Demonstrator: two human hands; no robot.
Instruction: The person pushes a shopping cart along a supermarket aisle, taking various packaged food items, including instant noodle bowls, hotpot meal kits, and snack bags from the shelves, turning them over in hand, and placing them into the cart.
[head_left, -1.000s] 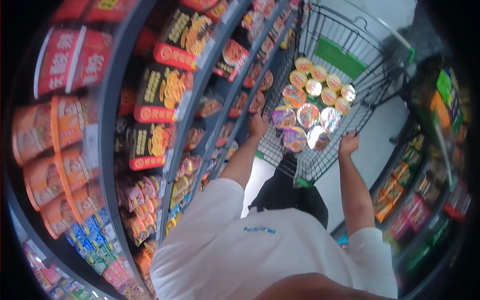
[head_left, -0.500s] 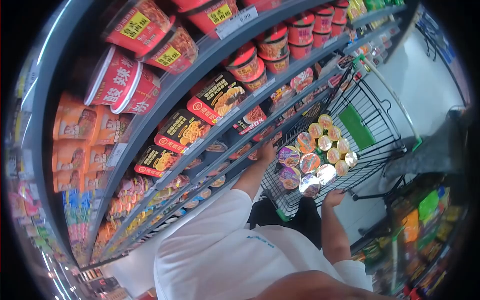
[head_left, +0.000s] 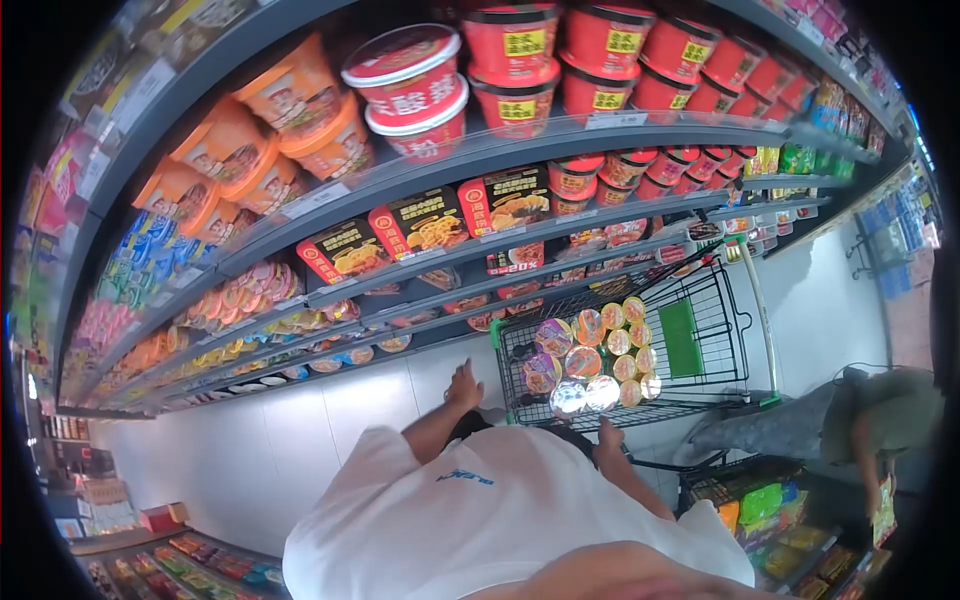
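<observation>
the shopping cart (head_left: 720,375) is set ahead of the hands and mostly toward the right, with its long axis laid across the view rather than pointed straight away from the body. one short end is turned toward the left hand (head_left: 463,387); the opposite end, with the handle bar (head_left: 762,320), lies well off to the right, beyond the green panel (head_left: 682,338). the cart's near long side is approached most closely by the right hand (head_left: 609,437), which is held just beside it, below the lidded instant-noodle bowls (head_left: 583,361) and the smaller lidded cups (head_left: 626,367). these are grouped inside the basket, ahead of both hands, with the bowls placed nearer the left hand's side.

the left hand is held apart from the cart over the floor (head_left: 330,410), empty, its fingers loosely extended. the right hand's fingers are seen only in part; whether the wire is gripped or merely neared cannot be told. past both hands, the stocked shelf (head_left: 690,136) is curved across the view, with black boxed meals (head_left: 435,222) stood ahead of the left hand.
</observation>
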